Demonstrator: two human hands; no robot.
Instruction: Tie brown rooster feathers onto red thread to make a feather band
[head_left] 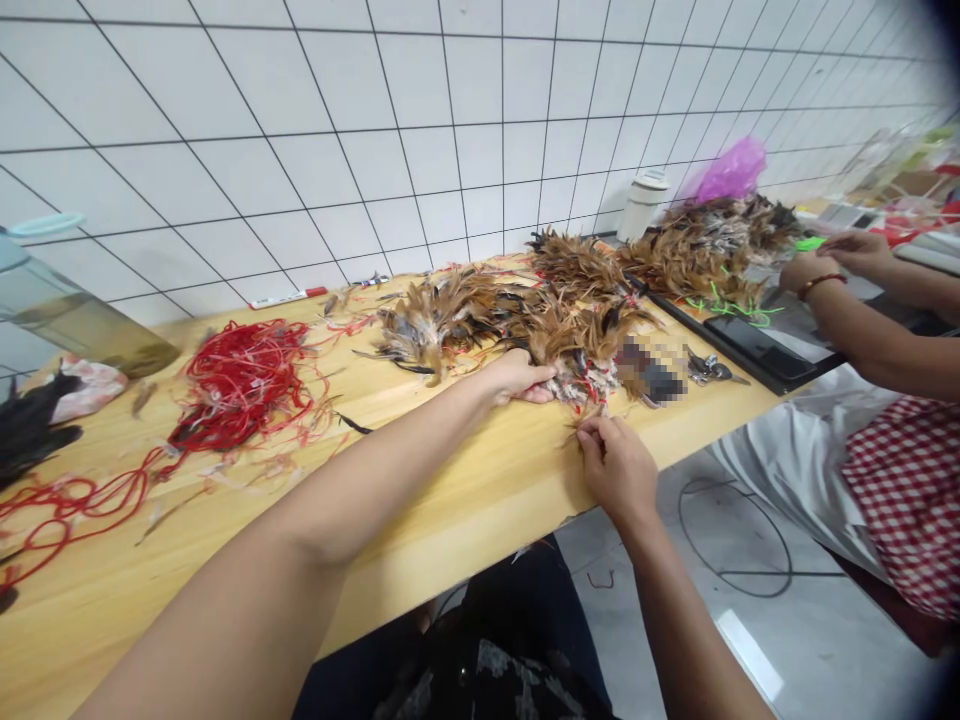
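No readable text, brand, number or sign anywhere. Candidates checked: 1 red-and-white marker (pixel 289 298) by the wall, print on the barrel too small to make out; 1 pale bottle (pixel 643 207), surface too soft to read; 1 dark phone (pixel 759 346) at right, screen dark, nothing legible; 1 pixelated patch (pixel 651 372) on the table (pixel 480 505), content masked, unreadable.

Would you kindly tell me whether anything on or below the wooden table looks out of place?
Yes: a short, curved scrap of thin red thread lies on the grey floor, apart from the heap of red cord on the pale wooden table. That heap looks tangled, its loose strands trailing leftward.
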